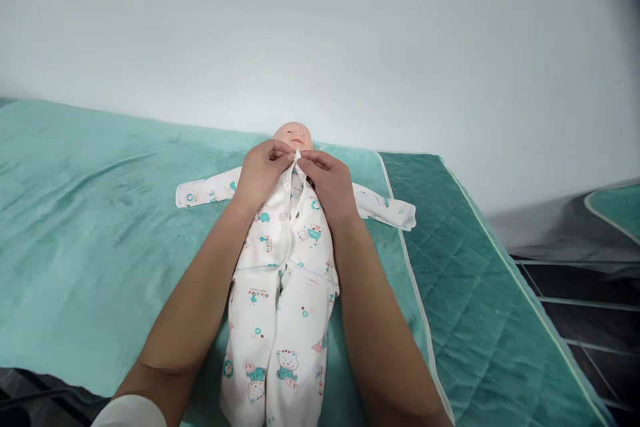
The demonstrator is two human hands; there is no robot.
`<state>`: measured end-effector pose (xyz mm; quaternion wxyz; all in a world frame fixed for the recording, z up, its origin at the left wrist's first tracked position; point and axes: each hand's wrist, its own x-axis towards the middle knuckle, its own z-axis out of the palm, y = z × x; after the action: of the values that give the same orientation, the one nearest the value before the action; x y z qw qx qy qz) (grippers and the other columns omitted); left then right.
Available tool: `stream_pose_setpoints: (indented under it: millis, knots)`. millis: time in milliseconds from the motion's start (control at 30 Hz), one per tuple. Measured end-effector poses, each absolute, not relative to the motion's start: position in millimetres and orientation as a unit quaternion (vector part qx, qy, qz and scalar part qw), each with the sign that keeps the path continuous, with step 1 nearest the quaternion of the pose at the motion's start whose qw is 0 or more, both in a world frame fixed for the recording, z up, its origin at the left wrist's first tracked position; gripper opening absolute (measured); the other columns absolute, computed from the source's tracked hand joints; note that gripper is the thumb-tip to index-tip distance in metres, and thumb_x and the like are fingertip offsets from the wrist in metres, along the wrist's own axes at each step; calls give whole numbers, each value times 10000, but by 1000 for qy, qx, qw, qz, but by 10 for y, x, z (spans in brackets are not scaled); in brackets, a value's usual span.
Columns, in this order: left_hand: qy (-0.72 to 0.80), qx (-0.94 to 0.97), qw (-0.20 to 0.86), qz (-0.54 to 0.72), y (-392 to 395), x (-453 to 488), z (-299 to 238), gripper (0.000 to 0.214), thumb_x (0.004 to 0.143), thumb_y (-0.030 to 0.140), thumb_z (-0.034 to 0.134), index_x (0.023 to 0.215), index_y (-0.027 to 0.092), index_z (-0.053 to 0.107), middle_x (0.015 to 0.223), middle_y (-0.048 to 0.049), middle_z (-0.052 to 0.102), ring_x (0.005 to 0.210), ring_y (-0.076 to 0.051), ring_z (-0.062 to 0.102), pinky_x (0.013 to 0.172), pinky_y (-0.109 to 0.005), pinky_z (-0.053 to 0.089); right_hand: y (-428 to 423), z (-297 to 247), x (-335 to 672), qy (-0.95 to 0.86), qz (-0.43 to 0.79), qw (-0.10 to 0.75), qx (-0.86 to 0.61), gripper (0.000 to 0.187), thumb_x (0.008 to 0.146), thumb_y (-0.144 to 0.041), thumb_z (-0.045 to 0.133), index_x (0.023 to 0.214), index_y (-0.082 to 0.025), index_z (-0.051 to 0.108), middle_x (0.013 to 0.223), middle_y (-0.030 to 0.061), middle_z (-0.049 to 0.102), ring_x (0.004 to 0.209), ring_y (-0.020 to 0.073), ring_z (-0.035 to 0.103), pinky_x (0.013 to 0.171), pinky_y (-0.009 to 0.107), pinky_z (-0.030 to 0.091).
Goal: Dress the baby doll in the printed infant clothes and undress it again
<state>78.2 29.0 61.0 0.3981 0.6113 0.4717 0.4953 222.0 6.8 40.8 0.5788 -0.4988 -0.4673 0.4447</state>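
A baby doll (293,132) lies on its back, dressed in a white printed baby jacket (313,233) and matching printed trousers (297,347). Both sleeves stretch out to the sides. At the neckline, just below the doll's chin, my left hand (265,170) pinches the jacket's left front edge. Opposite it, my right hand (330,180) pinches the other edge, and the two edges meet at a raised white tip between my fingers. Lower down, the front hangs partly apart, with a button (285,217) visible. My fingers hide whatever fastener is at the collar.
Under the doll is a light green plush blanket (125,247) with a white trim. To its right shows a darker quilted green cover (465,300). A pale wall (320,33) rises behind. Metal slats (590,307) show beyond the right edge, and a dark cable (45,395) at lower left.
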Motion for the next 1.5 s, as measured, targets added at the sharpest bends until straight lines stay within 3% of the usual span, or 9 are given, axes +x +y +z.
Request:
stream_pose_setpoints:
  millis: [400, 533, 700, 1033, 1300, 1500]
  knots:
    - [451, 621, 422, 482, 258, 759, 604, 70, 875, 207, 646, 899, 172, 702, 826, -23, 710, 764, -148, 645, 754, -293, 494, -17, 489, 2206, -545, 424, 512, -511, 340, 718, -360, 771, 997, -236, 624, 750, -46, 653, 601, 118, 544, 571, 273, 431]
    - [451, 608, 444, 479, 242, 768, 614, 101, 859, 260, 692, 907, 171, 700, 803, -19, 704, 737, -147, 637, 712, -283, 489, -35, 496, 2202, -575, 400, 488, -522, 332, 747, -337, 748, 1034, -240, 613, 779, -44, 671, 660, 138, 601, 622, 288, 456]
    - [435, 553, 521, 483, 199, 752, 639, 171, 809, 150, 684, 980, 156, 697, 825, -26, 712, 697, -126, 625, 690, -273, 477, -51, 490, 2198, -591, 393, 480, -516, 358, 748, -305, 751, 1065, -249, 594, 757, -56, 674, 725, 161, 647, 684, 305, 471]
    - [396, 469, 623, 485, 232, 620, 622, 186, 727, 104, 737, 906, 152, 716, 817, -30, 718, 688, -116, 615, 650, -251, 463, -90, 526, 2196, -594, 403, 478, -506, 469, 744, -273, 761, 1184, -252, 603, 794, -56, 688, 750, 165, 666, 761, 338, 501]
    - [406, 497, 600, 478, 208, 639, 633, 161, 762, 113, 722, 915, 161, 704, 842, -28, 722, 710, -115, 627, 670, -251, 470, -99, 558, 2184, -588, 397, 470, -525, 476, 737, -264, 761, 1191, -246, 621, 801, -45, 705, 772, 171, 675, 778, 347, 504]
    - [438, 592, 489, 469, 193, 653, 592, 213, 802, 82, 633, 945, 177, 759, 882, -23, 721, 792, -130, 637, 732, -260, 480, -128, 558, 2182, -581, 405, 474, -523, 423, 759, -304, 744, 1156, -239, 616, 805, -47, 679, 676, 138, 617, 630, 289, 463]
